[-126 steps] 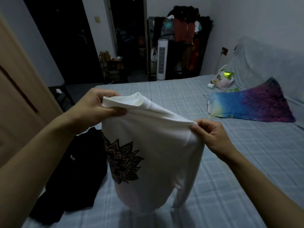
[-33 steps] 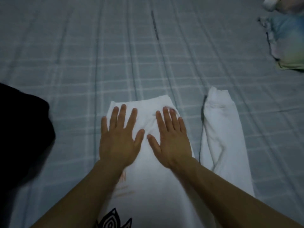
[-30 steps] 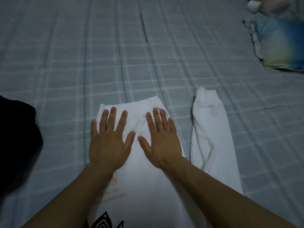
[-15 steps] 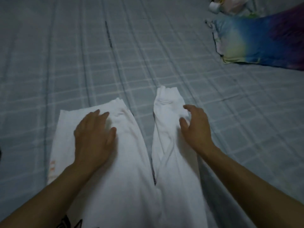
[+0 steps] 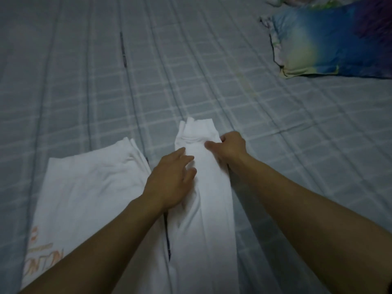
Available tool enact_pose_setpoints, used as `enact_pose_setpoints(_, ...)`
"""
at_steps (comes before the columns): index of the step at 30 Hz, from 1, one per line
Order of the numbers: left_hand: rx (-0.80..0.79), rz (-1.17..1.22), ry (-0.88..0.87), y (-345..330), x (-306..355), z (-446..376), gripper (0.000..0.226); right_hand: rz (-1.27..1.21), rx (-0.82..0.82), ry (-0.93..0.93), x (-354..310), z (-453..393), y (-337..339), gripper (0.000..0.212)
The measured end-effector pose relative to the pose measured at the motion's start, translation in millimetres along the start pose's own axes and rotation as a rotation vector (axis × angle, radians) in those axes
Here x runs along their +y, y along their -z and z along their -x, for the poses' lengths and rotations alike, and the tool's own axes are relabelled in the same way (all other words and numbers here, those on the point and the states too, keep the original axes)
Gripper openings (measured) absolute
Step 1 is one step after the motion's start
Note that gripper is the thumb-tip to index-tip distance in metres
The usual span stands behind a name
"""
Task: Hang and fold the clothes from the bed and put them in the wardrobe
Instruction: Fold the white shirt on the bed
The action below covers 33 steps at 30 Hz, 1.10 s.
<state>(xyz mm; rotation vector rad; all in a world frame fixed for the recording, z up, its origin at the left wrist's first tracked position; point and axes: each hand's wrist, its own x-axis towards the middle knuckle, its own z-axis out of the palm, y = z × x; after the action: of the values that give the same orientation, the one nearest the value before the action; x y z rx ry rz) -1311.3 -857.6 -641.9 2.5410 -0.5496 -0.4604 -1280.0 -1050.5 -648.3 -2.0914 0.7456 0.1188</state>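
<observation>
A white long-sleeved top [image 5: 89,187] lies flat on the grey checked bed sheet [image 5: 191,71], with orange print near its lower left edge. Its sleeve [image 5: 203,209] stretches out to the right of the body, cuff pointing away from me. My left hand [image 5: 169,181] lies on the sleeve's left side with the fingers fairly straight. My right hand [image 5: 229,149] grips the sleeve's right edge just below the cuff, thumb on top and fingers curled under.
A blue, yellow and purple tie-dye garment [image 5: 331,43] lies at the upper right of the bed. Above it, at the frame's top edge, part of a plastic bag [image 5: 297,0] shows. The sheet stretches away beyond the top.
My left hand has left the top's body and moved right onto the sleeve. My right hand, which lay at the sleeve's edge, now grips it near the cuff. The view shifted right.
</observation>
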Motion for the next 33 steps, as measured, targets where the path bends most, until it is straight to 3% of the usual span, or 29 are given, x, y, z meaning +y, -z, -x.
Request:
enact_pose_setpoints(3, -0.008, -0.078, -0.034, 2, 11, -4, 0.055, -0.071, 0.009, 0.055, 1, -2, 13, 0.020)
enact_pose_setpoints(8, -0.023, -0.031, -0.088, -2, 49, -13, 0.053, -0.298, 0.264, 0.112, 25, 10, 74, 0.013)
enact_pose_setpoints(10, -0.036, -0.026, -0.148, -9, 69, -18, 0.055, -0.340, 0.324, 0.062, 44, 11, 102, 0.014)
enact_pose_setpoints(15, -0.124, -0.376, -0.131, -47, 82, -20, 0.049, -0.381, 0.307, -0.200, 97, 4, 122, 0.016)
enact_pose_setpoints(18, -0.014, -0.371, -0.135, -59, 84, -13, 0.045, -0.399, 0.261, -0.247, 109, 7, 125, 0.013)
enact_pose_setpoints(20, 0.116, -0.297, -0.246, -66, 91, -11, 0.046, -0.486, 0.186, -0.283, 105, 9, 127, 0.043)
enact_pose_setpoints(22, 0.119, -0.144, -0.309, -68, 106, -12, 0.047, -0.556, 0.138, -0.338, 102, 7, 130, 0.072)
enact_pose_setpoints(26, -0.012, 0.207, -0.175, -68, 146, -24, 0.044, -0.622, 0.172, -0.257, 96, 4, 130, 0.017)
enact_pose_setpoints(29, -0.065, 0.403, -0.095, -62, 171, -35, 0.048, -0.538, 0.211, -0.066, 85, 15, 129, 0.012)
enact_pose_setpoints(33, -0.020, 0.681, -0.014, -52, 175, -47, 0.047, -0.513, 0.155, 0.162, 61, 32, 128, 0.013)
